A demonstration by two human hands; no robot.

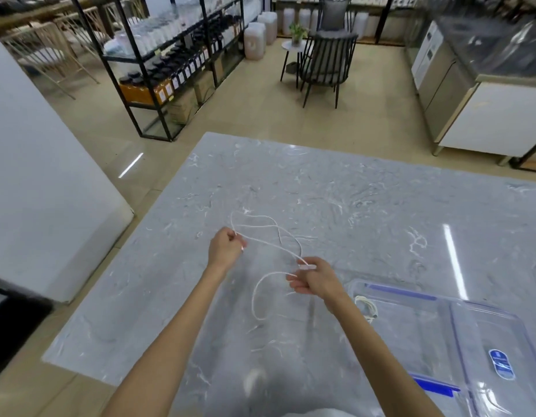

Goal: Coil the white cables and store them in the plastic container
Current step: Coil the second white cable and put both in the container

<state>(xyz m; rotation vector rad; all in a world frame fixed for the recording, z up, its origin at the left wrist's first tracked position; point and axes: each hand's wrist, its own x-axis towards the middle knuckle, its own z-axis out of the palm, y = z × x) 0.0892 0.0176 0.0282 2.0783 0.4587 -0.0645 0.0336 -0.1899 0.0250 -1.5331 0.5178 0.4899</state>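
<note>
A thin white cable (pixel 268 227) loops loosely over the grey marble table (pixel 366 206), stretched between both hands. My left hand (pixel 225 248) is closed around one stretch of it, with a plug end showing at the thumb. My right hand (pixel 313 276) pinches the cable near its other white plug, and a loop hangs down below that hand. The clear plastic container (pixel 411 326) with blue clips sits at the lower right, just right of my right wrist. A coiled white cable (pixel 367 307) lies in its near-left corner.
The container's clear lid (pixel 495 356) with a blue label lies over its right part. Beyond the table stand a black shelf rack (pixel 170 64) of bottles, a dark chair (pixel 327 61) and a steel counter (pixel 459 85). A white wall panel (pixel 35 191) is at left.
</note>
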